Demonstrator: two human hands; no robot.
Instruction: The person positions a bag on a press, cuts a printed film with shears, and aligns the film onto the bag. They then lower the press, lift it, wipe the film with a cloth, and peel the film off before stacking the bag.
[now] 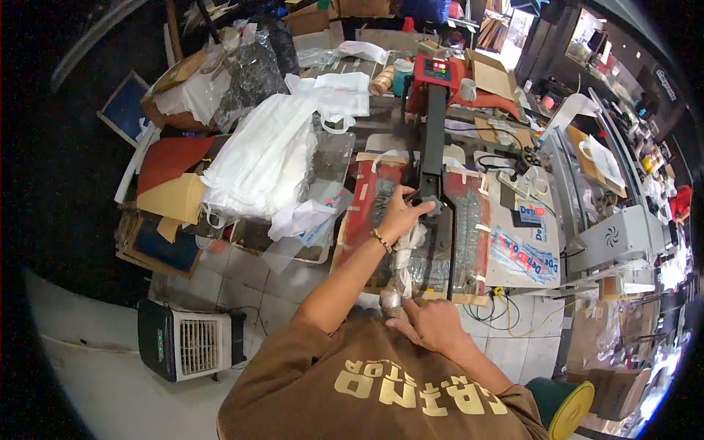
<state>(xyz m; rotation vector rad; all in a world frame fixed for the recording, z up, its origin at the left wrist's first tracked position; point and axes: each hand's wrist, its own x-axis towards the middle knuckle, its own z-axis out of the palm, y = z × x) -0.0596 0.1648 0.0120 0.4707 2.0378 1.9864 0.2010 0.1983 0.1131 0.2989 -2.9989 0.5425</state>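
My left hand (403, 213) reaches forward to the middle of a heat press (434, 132). Its thumb and fingers close on a small grey knob (434, 205) under the press's dark arm. Nearer my body, my right hand (436, 324) is at the end of the press's handle (392, 299), which is wrapped in whitish plastic or tape. The right fingers are curled against that end, though part of the grip is hidden. Beneath the arm lies the red and grey press bed (469, 220), with tape along its edges. A red digital readout shows on the control box (438, 68).
White fabric bags (260, 154) are piled left of the press. Printed sheets (524, 253) lie to its right, beside a grey machine (612, 238). A white mug (468, 89) stands behind. An air cooler (192, 341) and a green bin (561, 407) are on the floor, with loose cables (506, 315).
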